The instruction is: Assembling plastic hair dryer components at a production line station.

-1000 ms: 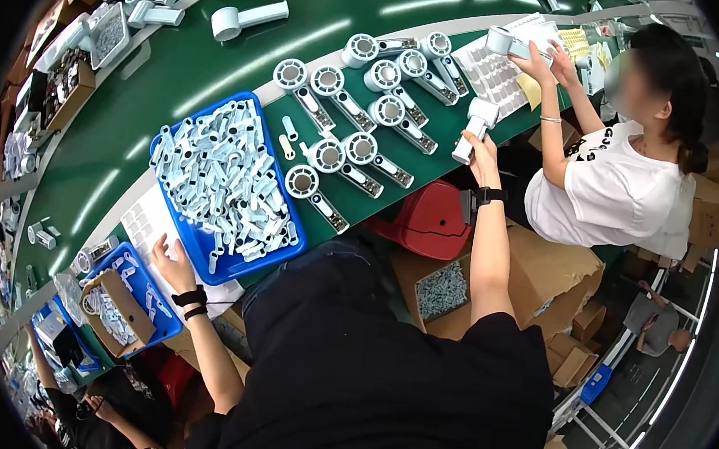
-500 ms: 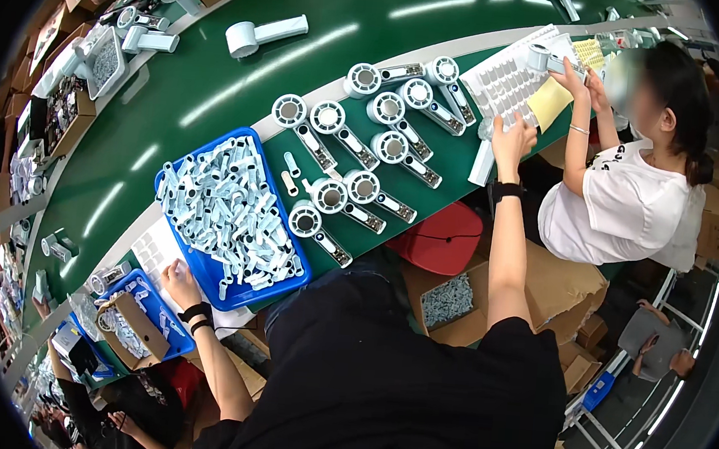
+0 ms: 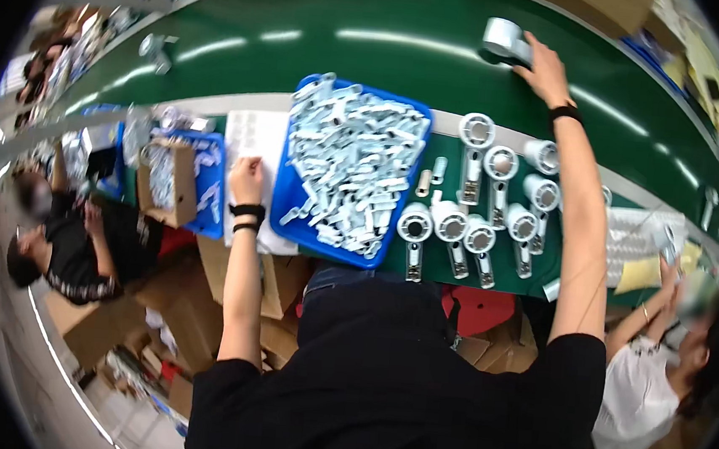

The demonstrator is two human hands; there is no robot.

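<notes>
Right hand [image 3: 547,69] grips the white cylindrical part [image 3: 505,43] at upper right, open green belt [image 3: 307,35] beside it. Left hand [image 3: 246,178] rests loosely curled on white paper [image 3: 252,136], touching the blue tray [image 3: 289,210] edge.

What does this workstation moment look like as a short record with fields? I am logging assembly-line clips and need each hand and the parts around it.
Setting: green conveyor belt with a work ledge along its near side
Right hand: stretched out over the belt, on a white cylindrical part
Left hand: resting on a white sheet beside the blue tray
Tray contents: heap of small white parts
Right of tray: white handled units laid in rows
Others: co-workers seated at both sides
</notes>
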